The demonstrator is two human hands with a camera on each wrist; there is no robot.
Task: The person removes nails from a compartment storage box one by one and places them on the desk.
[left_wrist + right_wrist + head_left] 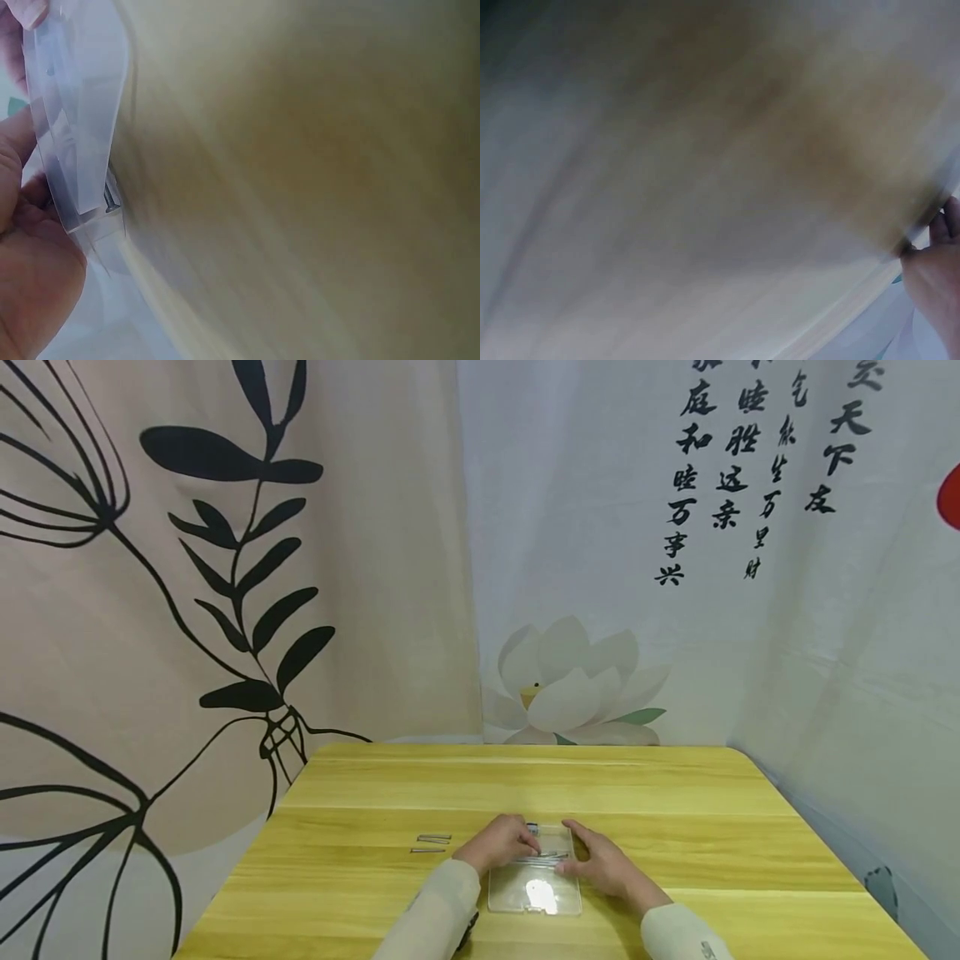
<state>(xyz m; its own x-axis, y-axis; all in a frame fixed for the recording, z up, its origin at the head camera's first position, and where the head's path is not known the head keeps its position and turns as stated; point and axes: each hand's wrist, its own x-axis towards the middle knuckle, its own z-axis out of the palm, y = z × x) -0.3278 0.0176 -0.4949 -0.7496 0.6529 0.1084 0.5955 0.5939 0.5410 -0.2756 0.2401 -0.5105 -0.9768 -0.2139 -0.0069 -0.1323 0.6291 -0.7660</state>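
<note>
A clear plastic box (517, 897) lies on the table, with several thin metal nails (551, 857) across its middle. My left hand (501, 842) reaches in from the left, fingers bent down right at the nails; I cannot tell whether they pinch one. From the right, my right hand (606, 864) holds the box's side, thumb over the near part and index finger at the far corner. In the left wrist view, a nail (112, 196) shows its head at the corner of the clear plastic. The right wrist view is blurred, with part of the right hand (934, 277) at its edge.
Several loose nails (433, 838) lie on the yellow wooden table (337, 893) left of the box. A dark object (468, 931) shows partly beside the left sleeve. Printed curtains (405, 568) hang behind the table's far edge.
</note>
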